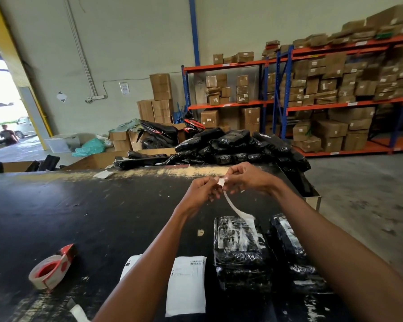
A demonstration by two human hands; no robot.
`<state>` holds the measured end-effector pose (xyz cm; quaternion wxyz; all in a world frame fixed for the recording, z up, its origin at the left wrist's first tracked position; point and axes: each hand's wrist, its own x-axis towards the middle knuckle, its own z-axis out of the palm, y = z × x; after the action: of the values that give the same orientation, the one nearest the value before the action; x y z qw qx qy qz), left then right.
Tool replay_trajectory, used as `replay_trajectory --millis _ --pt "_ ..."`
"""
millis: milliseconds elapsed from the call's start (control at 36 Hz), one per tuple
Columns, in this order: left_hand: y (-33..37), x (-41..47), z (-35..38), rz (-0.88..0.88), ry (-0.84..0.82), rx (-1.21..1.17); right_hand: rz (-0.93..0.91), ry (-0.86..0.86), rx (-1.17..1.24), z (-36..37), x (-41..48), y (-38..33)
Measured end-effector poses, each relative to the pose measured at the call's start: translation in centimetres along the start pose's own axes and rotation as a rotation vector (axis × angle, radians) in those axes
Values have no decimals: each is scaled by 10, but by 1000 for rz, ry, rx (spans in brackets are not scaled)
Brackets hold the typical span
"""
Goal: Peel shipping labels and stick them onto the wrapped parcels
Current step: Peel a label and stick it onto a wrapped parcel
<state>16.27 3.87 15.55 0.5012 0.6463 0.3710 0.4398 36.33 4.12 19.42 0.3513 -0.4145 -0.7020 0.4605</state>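
Both hands are raised over the black table [56,217]. My left hand [201,194] and my right hand [247,178] pinch the top of a white shipping label [230,203], which hangs down in a curl toward a black wrapped parcel [240,247] lying below. A second black wrapped parcel [289,247] lies to its right. A stack of white labels [187,287] rests on the table between my forearms, and another label sheet [129,266] peeks out beside my left forearm.
A red tape dispenser [52,267] sits near the table's left front. A heap of black wrapped parcels [233,145] is piled past the far edge. Behind stand shelves of cardboard boxes [323,89] and a parked scooter [165,133]. A person [7,134] sits by the open doorway.
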Motion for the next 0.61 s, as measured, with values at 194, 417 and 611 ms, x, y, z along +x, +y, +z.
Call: replay_trajectory --millis 194,417,611 --pt "-7 2 6 -59 39 -72 -106 195 75 -1 -2 11" --pt "-8 10 13 -83 63 -108 -74 228 -111 -6 0 22" --pt "-5 15 22 18 112 -11 -19 198 -502 0 -9 28"
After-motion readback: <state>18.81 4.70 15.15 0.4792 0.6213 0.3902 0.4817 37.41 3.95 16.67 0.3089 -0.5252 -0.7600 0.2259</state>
